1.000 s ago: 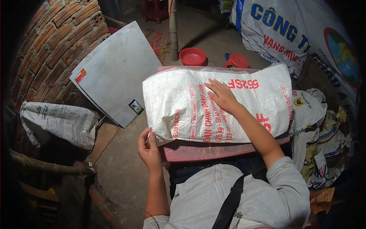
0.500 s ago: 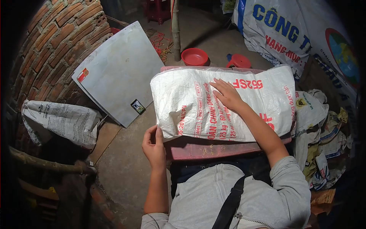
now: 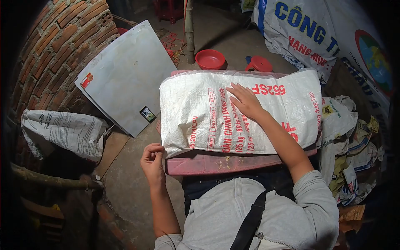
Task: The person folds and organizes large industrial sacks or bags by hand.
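Observation:
A white woven plastic sack [image 3: 183,100] with red lettering lies across a pink board-like surface [image 3: 200,165] in front of me. My left hand [image 3: 153,161] pinches the sack's near left corner between thumb and fingers. Resting flat on the middle of the sack, my right hand [image 3: 246,102] has its fingers stretched out beside the printed text. Small creases run across the sack's left part, near the pinched corner.
White panels [image 3: 125,75] lean by a brick wall [image 3: 62,41], with a phone [image 3: 147,114] on them. Beyond the sack are a red basin [image 3: 210,59], a red plastic vessel [image 3: 261,64] and a bamboo pole [image 3: 189,33]. Crumpled sacks [image 3: 339,146] lie at right.
My left hand has moved left and closed into a pinch, drawing the sack's near left corner outward and flattening that side. My right hand stays flat in about the same place.

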Tool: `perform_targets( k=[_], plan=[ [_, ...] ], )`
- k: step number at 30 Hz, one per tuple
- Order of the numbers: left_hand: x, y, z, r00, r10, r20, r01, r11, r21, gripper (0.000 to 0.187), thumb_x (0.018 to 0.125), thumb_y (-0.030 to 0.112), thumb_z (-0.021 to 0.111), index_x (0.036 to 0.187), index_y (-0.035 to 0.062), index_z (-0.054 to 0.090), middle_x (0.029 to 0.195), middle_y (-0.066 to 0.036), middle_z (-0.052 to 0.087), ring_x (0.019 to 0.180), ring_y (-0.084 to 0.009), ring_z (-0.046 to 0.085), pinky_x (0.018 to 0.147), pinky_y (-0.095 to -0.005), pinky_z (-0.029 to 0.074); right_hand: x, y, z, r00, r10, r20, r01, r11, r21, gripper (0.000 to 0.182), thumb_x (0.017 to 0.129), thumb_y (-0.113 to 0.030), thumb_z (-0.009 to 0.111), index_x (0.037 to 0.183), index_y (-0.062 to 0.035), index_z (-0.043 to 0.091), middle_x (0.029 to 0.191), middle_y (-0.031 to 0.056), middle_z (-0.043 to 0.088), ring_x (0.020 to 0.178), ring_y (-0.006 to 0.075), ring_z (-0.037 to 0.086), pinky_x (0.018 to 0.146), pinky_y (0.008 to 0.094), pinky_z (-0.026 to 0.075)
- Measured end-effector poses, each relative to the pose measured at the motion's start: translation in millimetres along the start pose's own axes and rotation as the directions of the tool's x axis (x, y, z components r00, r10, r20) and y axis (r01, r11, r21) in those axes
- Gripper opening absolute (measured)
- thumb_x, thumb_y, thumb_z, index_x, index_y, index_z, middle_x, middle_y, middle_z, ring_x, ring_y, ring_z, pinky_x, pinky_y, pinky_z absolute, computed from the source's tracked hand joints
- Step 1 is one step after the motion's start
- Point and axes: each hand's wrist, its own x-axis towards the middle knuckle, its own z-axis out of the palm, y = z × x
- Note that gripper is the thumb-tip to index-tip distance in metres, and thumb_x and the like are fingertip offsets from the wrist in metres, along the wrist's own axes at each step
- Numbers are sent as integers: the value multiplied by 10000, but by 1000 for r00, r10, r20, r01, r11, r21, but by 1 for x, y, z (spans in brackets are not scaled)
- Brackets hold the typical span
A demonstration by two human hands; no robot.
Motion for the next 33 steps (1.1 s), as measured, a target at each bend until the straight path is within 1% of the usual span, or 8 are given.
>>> perform_targets(
  k=[5, 8, 13, 15, 17, 18, 22, 33],
  plan=[
    [-5, 9, 5, 999, 30, -18, -27, 992, 121, 127, 807, -82, 618, 889, 5, 662, 1073, -80, 626, 943, -137, 601, 856, -265, 468, 0, -3, 0, 1000, -5, 3, 5, 1000, -23, 482, 994, -407, 430, 1422, -186, 458, 1523, 125, 366, 1429, 305, 298, 1168, 490, 193],
    [-9, 28, 19, 936, 352, 16, -269, 683, 679, 243, 768, -101, 583, 964, 14, 670, 1144, -135, 638, 1041, -231, 627, 922, -344, 484, 0, -4, 0, 1000, -10, 4, 10, 999, -35, 483, 996, -402, 427, 1422, -178, 456, 1523, 128, 365, 1428, 308, 297, 1167, 492, 190],
    [-14, 57, 64, 861, 457, 222, -481, 594, 644, 322, 791, -76, 599, 1076, 58, 670, 1263, -168, 595, 1148, -324, 578, 1000, -389, 442, -1, -6, 3, 1000, -20, -2, 20, 999, -37, 480, 996, -390, 426, 1421, -171, 459, 1522, 132, 365, 1428, 313, 296, 1168, 496, 184],
    [-9, 59, 81, 773, 400, 492, -629, 576, 521, 412, 811, -12, 634, 1206, 108, 632, 1351, -155, 540, 1256, -333, 504, 1062, -430, 390, -3, -6, 6, 1000, -23, -3, 23, 999, -38, 479, 995, -387, 426, 1421, -169, 460, 1521, 135, 365, 1427, 315, 296, 1167, 500, 183],
    [-5, 63, 96, 706, 282, 649, -700, 417, 580, 522, 838, 77, 653, 1340, 168, 545, 1438, -124, 470, 1351, -343, 402, 1134, -487, 277, -2, -4, 5, 1000, -27, 1, 27, 999, -37, 480, 995, -383, 429, 1421, -166, 460, 1522, 136, 363, 1425, 319, 300, 1162, 508, 190],
    [0, 50, 98, 707, 199, 679, -697, 361, 619, 541, 881, 233, 644, 1398, 227, 486, 1478, -102, 430, 1390, -338, 348, 1167, -509, 179, -1, -4, 5, 1000, -30, -2, 30, 999, -38, 480, 995, -383, 429, 1421, -166, 460, 1522, 136, 363, 1425, 319, 300, 1162, 508, 190],
    [8, 15, 98, 705, 148, 694, -707, 224, 671, 511, 914, 394, 583, 1403, 284, 482, 1483, -89, 429, 1384, -312, 366, 1166, -492, 185, -1, -3, 4, 1000, -28, -8, 27, 999, -33, 478, 994, -380, 429, 1419, -162, 461, 1519, 135, 368, 1422, 319, 304, 1157, 513, 198],
    [6, 15, 97, 703, 170, 691, -709, 241, 662, 513, 909, 372, 594, 1402, 292, 478, 1452, -103, 456, 1346, -322, 408, 1155, -503, 209, -3, -2, 6, 999, -39, -20, 39, 999, -32, 475, 994, -372, 438, 1417, -156, 461, 1520, 135, 366, 1420, 320, 308, 1156, 516, 200]
  ],
)
